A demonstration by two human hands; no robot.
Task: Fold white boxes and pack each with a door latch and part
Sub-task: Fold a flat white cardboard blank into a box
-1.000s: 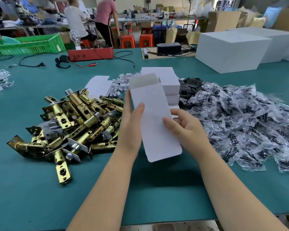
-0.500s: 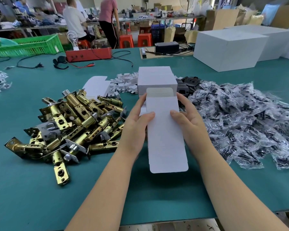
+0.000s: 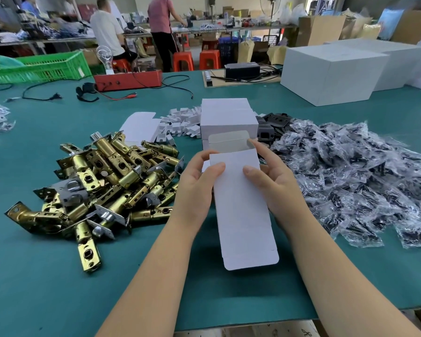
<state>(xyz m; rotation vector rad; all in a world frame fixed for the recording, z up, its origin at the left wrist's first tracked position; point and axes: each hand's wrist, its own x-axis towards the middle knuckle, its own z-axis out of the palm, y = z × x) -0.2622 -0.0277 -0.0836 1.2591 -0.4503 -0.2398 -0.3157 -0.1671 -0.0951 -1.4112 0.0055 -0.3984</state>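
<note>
Both hands grip one flat white box (image 3: 241, 203) above the worktop's (image 3: 34, 276) near edge: left hand (image 3: 195, 188) and right hand (image 3: 275, 186) fingers pinch its sides; its far end flap stands open, nothing visible inside.

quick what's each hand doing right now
Left hand: grips the left edge of the flat white box, thumb on its front.
Right hand: grips the box's right edge, forefinger at the open top flap.
</note>
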